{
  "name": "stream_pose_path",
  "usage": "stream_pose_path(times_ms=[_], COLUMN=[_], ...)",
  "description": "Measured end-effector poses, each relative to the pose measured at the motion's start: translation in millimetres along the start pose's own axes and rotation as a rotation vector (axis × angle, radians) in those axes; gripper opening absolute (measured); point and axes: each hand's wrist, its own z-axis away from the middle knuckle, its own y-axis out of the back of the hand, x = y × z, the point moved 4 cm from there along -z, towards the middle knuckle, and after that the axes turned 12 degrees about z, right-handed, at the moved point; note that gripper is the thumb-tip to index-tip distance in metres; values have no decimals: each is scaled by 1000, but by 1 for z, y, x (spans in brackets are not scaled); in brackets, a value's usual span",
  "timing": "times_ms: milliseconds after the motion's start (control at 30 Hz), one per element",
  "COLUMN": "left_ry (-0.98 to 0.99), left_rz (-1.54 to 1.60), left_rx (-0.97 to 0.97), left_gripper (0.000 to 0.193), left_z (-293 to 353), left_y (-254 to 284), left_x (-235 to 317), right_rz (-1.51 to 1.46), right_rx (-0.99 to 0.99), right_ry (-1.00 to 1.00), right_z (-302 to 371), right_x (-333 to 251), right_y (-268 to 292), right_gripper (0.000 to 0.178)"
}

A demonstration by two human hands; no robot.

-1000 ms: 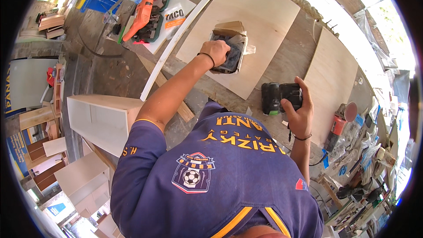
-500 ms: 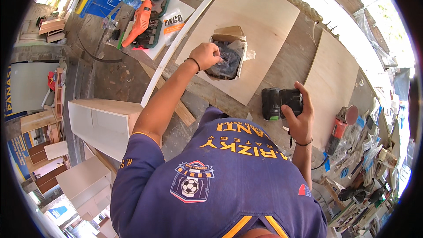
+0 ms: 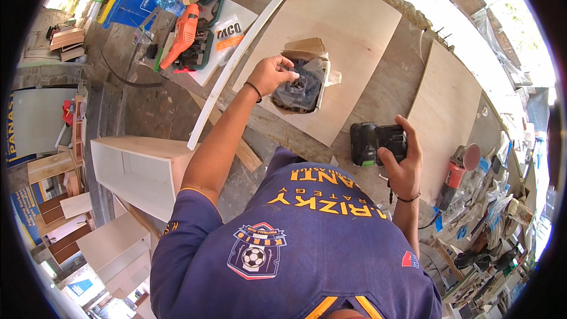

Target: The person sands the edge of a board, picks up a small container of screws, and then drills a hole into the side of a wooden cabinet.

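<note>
Gripping right hand (image 3: 404,162): thumb and fingers are closed around the right end of a black power tool.
Black power tool (image 3: 378,143): held mostly to the left of the right hand; a green mark is shown on its near edge.
Left hand (image 3: 274,75): held over the left rim of the cardboard box, fingers bent, thumb and forefinger brought near each other; whether something small is pinched cannot be told.
Cardboard box (image 3: 306,45): set open, just under and to the right of the left hand's fingertips; dark contents are seen in clear plastic.
Plywood panel (image 3: 348,29): laid on the bench (image 3: 390,77), under the box and the left hand's fingertips.
White strip (image 3: 251,38): laid slantwise, to the left of and beyond the left hand.
Orange power tool (image 3: 182,38): left well apart, to the left of the left hand.
Red-bodied grinder (image 3: 453,177): placed to the right of the right hand, disc pointed away.
</note>
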Motion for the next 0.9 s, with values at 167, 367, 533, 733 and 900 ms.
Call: stream_pose_path(times_ms=[167, 367, 533, 733, 900], left_ry=[180, 313, 283, 345, 280], left_rz=[325, 372, 238, 435, 415], left_rx=[-78, -60, -105, -208, -196], left_gripper=[17, 16, 18, 19, 15], left_z=[-1, -1, 1, 2, 5], left_y=[-1, -7, -14, -14, -16], left_x=[1, -1, 2, -1, 1], right_rz=[6, 20, 28, 51, 54], right_rx=[-2, 7, 6, 3, 2], right_ry=[-14, -8, -8, -20, -13], right_z=[1, 2, 2, 2, 3], right_x=[-1, 3, 1, 3, 2], right_y=[0, 0, 1, 2, 3], right_gripper=[62, 63, 64, 64, 63])
